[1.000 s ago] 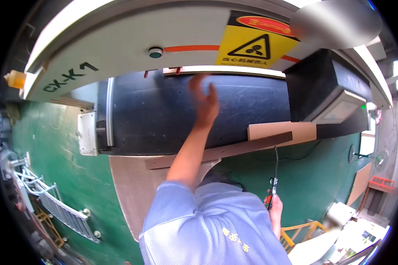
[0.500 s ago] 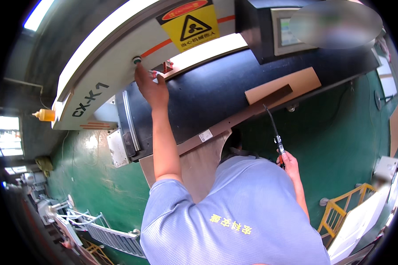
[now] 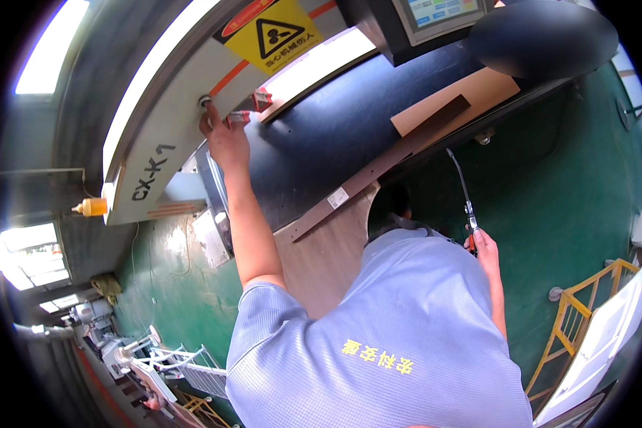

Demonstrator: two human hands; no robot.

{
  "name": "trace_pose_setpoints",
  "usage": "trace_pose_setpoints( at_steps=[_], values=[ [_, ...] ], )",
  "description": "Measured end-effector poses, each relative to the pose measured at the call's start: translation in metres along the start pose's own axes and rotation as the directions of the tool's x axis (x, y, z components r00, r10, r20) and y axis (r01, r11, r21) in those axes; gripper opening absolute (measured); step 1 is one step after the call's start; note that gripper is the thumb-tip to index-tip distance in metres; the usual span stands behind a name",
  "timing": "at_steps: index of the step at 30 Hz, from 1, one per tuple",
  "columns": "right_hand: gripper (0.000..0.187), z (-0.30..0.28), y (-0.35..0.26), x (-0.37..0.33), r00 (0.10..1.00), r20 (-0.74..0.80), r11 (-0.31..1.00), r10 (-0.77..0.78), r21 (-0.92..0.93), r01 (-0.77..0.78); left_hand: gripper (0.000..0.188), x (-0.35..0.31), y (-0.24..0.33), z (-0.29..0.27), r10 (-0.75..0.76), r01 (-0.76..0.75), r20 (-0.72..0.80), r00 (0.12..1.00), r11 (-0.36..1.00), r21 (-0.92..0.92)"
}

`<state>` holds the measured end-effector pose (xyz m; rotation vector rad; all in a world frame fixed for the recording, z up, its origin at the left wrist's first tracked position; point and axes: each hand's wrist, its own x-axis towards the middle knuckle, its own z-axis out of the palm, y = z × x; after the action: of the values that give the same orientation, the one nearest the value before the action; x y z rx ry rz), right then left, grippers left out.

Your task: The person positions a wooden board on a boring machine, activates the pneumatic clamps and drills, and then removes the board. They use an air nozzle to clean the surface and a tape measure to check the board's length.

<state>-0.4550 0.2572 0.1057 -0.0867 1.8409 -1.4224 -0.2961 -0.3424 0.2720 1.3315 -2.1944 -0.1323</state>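
Observation:
My left hand (image 3: 228,145) reaches up to the pale front panel of a large machine (image 3: 185,118). One stretched finger touches a small round push button (image 3: 205,100), and the other fingers are loosely bent with nothing visible in them. Low on the right, my right hand (image 3: 486,247) is closed around the handle of an air blow gun (image 3: 469,210). Its long thin nozzle points up and away, above the green floor. Fingers hide part of the handle.
Red-and-white blocks (image 3: 261,100) sit beside my left hand. On the black machine table (image 3: 321,121) lie a brown cardboard strip (image 3: 378,167) and a wider cardboard piece (image 3: 488,93). A control screen (image 3: 442,14) stands at the top. A yellow-framed cart (image 3: 571,321) is at right.
The whole view has shifted and turned slightly, showing more of the control screen. My left finger is still at the button. My right hand still holds the blow gun.

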Motion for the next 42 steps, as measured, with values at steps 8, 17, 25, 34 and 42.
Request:
trace_pose_setpoints(
  at_steps=[8, 17, 25, 34, 42],
  values=[
    [0.041, 0.01, -0.018, 0.014, 0.999, 0.05, 0.999, 0.002, -0.033, 0.0, 0.08, -0.114, -0.052, 0.101, 0.139, -0.105, 0.292, 0.946, 0.986, -0.129],
    [0.04, 0.012, -0.027, 0.016, 0.999, 0.039, 0.999, -0.017, -0.051, 0.019, 0.105, -0.206, 0.008, 0.198, 0.013, -0.049, 0.831, 0.556, 0.999, 0.017],
    [0.037, 0.013, -0.017, 0.02, 0.999, 0.04, 1.0, -0.011, -0.024, 0.012, 0.124, -0.195, 0.054, 0.184, -0.065, -0.033, 0.919, 0.39, 0.996, 0.084],
    [0.036, 0.017, -0.034, 0.016, 0.996, 0.094, 0.997, 0.0, -0.071, 0.007, 0.124, -0.199, 0.053, 0.184, -0.059, -0.028, 0.904, 0.422, 0.997, 0.078],
    [0.03, 0.009, -0.049, 0.011, 0.992, 0.112, 0.978, 0.056, -0.207, -0.032, 0.126, -0.202, 0.045, 0.196, -0.062, -0.016, 0.899, 0.434, 0.997, 0.077]
  ],
)
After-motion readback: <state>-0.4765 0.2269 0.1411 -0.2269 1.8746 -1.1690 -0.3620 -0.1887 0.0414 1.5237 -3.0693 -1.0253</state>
